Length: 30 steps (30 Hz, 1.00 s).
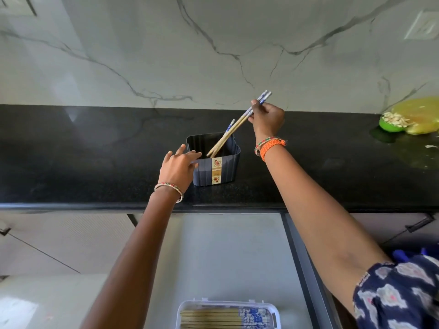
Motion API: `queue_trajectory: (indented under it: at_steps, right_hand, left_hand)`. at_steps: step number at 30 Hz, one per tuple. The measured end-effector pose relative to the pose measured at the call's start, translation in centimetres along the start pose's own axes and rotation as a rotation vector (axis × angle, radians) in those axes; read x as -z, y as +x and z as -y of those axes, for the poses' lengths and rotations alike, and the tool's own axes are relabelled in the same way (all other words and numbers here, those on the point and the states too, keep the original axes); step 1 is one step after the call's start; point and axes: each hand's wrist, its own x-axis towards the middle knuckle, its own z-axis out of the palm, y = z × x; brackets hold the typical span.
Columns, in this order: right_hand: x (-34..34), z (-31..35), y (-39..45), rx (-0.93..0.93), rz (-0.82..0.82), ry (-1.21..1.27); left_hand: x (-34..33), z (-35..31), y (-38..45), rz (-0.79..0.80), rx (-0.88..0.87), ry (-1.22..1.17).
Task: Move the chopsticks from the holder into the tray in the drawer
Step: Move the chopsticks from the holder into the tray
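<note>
A dark blue ribbed holder (226, 170) with a floral label stands on the black countertop. My left hand (178, 166) rests against its left rim. My right hand (267, 118) pinches a pair of wooden chopsticks (237, 124) with blue-and-white tops; they slant up to the right with their tips still inside the holder. One more chopstick (224, 136) leans in the holder beside them. At the bottom edge, a clear plastic tray (190, 307) in the open drawer holds several chopsticks (213, 318) lying side by side.
The open drawer (225, 252) has a grey floor, with its dark side rail (306, 264) on the right. A green bowl of pale pieces (393, 122) and a yellow bag (420, 112) sit at the counter's far right. A marble wall rises behind.
</note>
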Motion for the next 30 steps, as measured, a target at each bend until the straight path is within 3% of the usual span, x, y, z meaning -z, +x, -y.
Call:
queue_trajectory:
  at_steps: [4, 9, 14, 17, 21, 26, 30]
  right_hand:
    - [2.4, 2.6, -2.8, 0.041, -0.096, 0.210]
    - [5.6, 2.8, -8.0, -0.078, -0.131, 0.472]
    - [8.7, 0.3, -13.3, -0.232, -0.204, 0.524]
    - [11.1, -2.9, -17.1, -0.338, -0.282, 0.499]
    - [15.4, -9.0, -23.2, -0.506, -0.418, 0.394]
    - [20.6, -15.9, -30.0, -0.757, -0.345, 0.082]
    - [21.2, -18.1, -32.6, -0.895, -0.355, 0.005]
  left_hand:
    - [1.5, -0.8, -2.8, 0.001, -0.013, -0.075]
    - [1.0, -1.8, -7.5, -0.009, -0.013, -0.153]
    - [-0.5, -1.8, -11.4, -0.030, 0.005, -0.220]
    - [-3.1, -0.5, -15.0, 0.032, 0.076, -0.294]
    - [-7.7, 2.2, -22.5, 0.247, 0.258, -0.359]
    - [-11.1, 4.1, -29.9, 0.398, 0.541, -0.362]
    - [-11.9, 4.8, -31.4, 0.446, 0.734, -0.454]
